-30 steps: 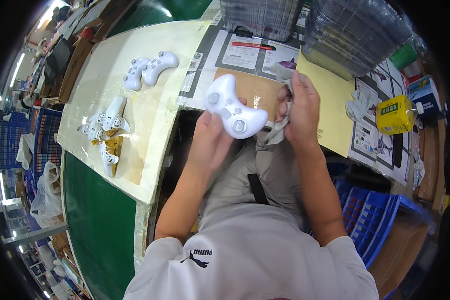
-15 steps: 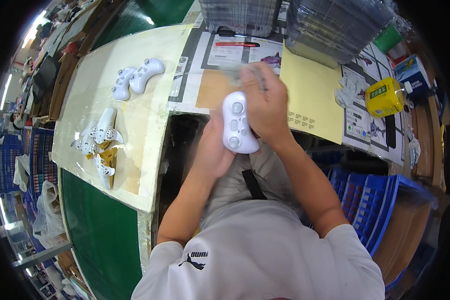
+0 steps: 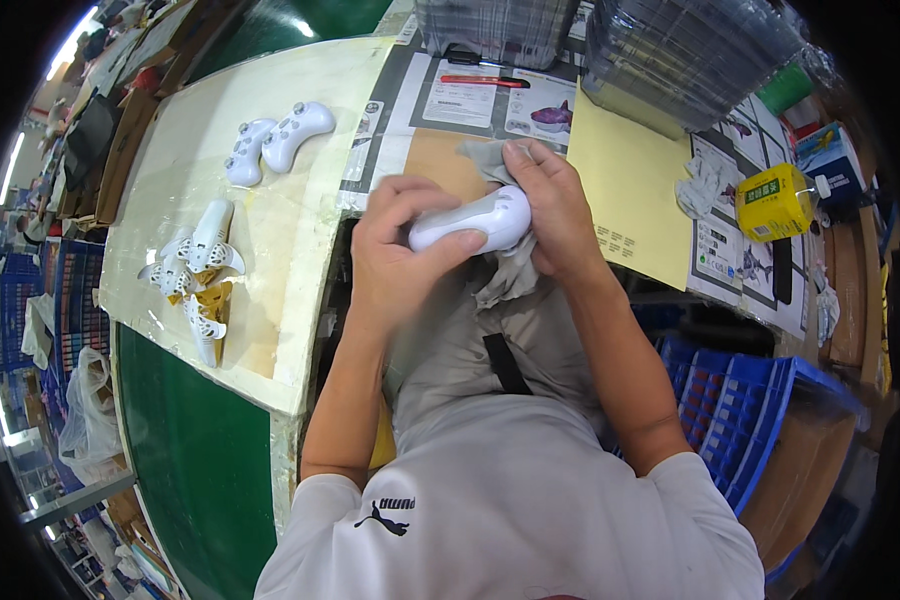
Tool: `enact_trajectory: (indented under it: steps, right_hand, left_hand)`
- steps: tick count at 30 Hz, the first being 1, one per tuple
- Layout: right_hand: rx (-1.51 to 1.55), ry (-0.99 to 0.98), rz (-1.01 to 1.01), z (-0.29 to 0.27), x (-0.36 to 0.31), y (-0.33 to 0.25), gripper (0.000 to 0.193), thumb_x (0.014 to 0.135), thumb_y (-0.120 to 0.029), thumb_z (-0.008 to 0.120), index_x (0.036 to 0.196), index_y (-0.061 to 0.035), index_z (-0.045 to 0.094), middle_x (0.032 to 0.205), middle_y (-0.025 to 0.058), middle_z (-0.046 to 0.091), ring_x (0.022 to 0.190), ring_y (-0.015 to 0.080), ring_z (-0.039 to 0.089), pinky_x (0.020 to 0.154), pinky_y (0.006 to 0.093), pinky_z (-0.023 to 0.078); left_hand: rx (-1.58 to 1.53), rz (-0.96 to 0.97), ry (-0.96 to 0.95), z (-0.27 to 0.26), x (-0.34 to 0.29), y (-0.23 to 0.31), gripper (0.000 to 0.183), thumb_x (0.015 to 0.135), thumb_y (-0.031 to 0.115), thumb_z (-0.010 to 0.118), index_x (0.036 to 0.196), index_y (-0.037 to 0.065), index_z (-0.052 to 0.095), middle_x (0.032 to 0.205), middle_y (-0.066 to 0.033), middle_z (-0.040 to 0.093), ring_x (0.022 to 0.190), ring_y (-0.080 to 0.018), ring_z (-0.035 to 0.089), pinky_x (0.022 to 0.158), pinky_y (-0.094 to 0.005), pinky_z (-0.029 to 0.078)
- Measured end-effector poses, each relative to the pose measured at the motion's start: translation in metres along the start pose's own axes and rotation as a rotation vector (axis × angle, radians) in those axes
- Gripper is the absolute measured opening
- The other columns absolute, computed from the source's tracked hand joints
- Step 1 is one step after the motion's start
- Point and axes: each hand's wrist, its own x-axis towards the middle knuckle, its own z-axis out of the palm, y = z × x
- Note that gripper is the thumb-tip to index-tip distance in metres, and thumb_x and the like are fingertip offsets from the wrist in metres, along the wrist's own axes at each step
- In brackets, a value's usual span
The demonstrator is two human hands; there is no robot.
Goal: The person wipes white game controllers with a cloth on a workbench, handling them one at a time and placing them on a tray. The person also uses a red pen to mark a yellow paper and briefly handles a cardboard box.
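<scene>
A white game controller point(image 3: 457, 225) is held between my hands above the near edge of the bench. My left hand point(image 3: 390, 245) grips its left end, thumb along the near side. In my right hand point(image 3: 558, 210) is a grey cloth point(image 3: 511, 275), bunched against the controller's right end; part of it sticks up past the fingers and part hangs below. The controller is tilted, so most of its button face is turned out of sight. Two more white controllers point(image 3: 298, 135) lie side by side on the pale board to the left.
White shell-like parts with yellow pieces point(image 3: 208, 245) lie on the left board. A red pen point(image 3: 483, 81) rests on printed sheets. Clear plastic trays point(image 3: 670, 60) stand stacked at the back. Rightward are a crumpled cloth point(image 3: 705, 188), a yellow bottle point(image 3: 773, 203) and a blue crate point(image 3: 735, 410).
The controller has turned from upright, buttons showing, to lying sideways. My left hand has shifted up around its left end. The cloth has come down against the right end.
</scene>
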Motion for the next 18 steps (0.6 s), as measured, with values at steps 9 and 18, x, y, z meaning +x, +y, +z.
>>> enact_trajectory:
  steps: [9, 18]
  right_hand:
    - [-0.350, 0.132, -0.605, 0.006, -0.019, 0.018, 0.029, 0.108, -0.028, 0.062, 0.112, 0.0007, 0.066, 0.089, 0.0056, 0.071, 0.074, 0.0091, 0.065, 0.066, 0.0258, 0.053]
    - [-0.088, 0.203, -0.329, 0.000, -0.017, 0.004, 0.028, 0.112, -0.028, 0.055, 0.113, -0.0013, 0.063, 0.082, 0.0046, 0.066, 0.062, 0.0079, 0.059, 0.055, 0.0223, 0.047]
  left_hand:
    - [-0.949, -0.360, 0.077, 0.019, -0.006, -0.009, 0.077, 0.100, 0.020, 0.071, 0.163, 0.009, 0.028, 0.145, -0.0185, 0.054, 0.132, -0.0285, 0.060, 0.110, -0.0472, 0.052]
    - [-0.740, -0.187, 0.055, 0.014, -0.007, -0.016, 0.095, 0.086, 0.018, 0.087, 0.160, 0.002, 0.030, 0.145, -0.0164, 0.055, 0.133, -0.0251, 0.057, 0.113, -0.0394, 0.048]
